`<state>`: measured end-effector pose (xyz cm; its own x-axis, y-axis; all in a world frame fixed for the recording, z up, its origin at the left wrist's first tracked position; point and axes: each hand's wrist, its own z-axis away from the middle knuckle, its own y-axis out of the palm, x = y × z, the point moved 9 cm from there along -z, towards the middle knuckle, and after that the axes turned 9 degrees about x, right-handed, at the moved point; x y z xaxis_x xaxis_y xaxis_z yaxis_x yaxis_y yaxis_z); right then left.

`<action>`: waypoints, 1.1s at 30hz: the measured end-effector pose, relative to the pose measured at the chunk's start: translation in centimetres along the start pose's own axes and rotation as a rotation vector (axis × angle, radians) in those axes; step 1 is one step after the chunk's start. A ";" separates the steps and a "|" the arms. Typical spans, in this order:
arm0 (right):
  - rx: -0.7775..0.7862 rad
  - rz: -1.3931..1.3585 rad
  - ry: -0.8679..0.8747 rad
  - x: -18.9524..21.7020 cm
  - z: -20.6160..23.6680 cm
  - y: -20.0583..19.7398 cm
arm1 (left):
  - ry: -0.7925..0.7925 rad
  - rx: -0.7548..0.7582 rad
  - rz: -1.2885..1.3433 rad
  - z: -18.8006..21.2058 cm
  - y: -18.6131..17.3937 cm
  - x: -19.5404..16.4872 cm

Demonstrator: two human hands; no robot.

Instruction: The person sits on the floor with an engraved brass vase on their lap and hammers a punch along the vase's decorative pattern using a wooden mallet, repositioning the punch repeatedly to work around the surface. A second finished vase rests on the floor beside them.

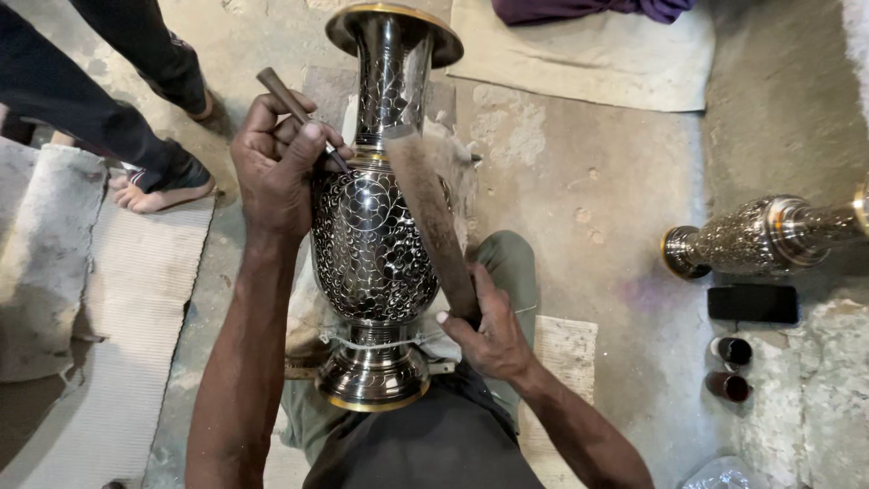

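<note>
The big dark shiny metal vase with curly silver patterns (376,226) lies tipped back across the person's lap, its foot tied down with string so it cannot roll. The left hand (276,163) pinches a thin wooden-handled metal tool (299,113) with its tip on the vase's shoulder. The right hand (484,330) grips a long brown wooden stick (430,222) raised over that tool like a hammer.

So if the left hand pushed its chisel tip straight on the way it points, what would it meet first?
Probably the engraved black-and-silver metal vase: the left hand angles the wooden-handled chisel onto its shoulder, seemingly touching already.
</note>
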<state>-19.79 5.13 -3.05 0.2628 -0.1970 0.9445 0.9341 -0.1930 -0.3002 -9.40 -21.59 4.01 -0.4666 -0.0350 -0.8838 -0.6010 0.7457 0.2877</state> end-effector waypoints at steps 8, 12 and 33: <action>0.051 0.093 -0.186 0.7 0.5 -2.1 | 0.001 -0.088 -0.373 3.4 3.3 -6.2; 0.066 0.174 -0.248 3.6 0.3 -4.7 | -0.048 0.021 -0.435 7.9 7.5 -8.3; -0.154 1.268 -0.677 19.8 0.7 -11.3 | 0.058 -0.067 -0.901 15.1 6.6 -3.2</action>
<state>-25.02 4.12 19.15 0.9816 0.1647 -0.0963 -0.0340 -0.3454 -0.9378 -2.12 -6.47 3.13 0.1685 -0.6217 -0.7649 -0.7900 0.3788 -0.4820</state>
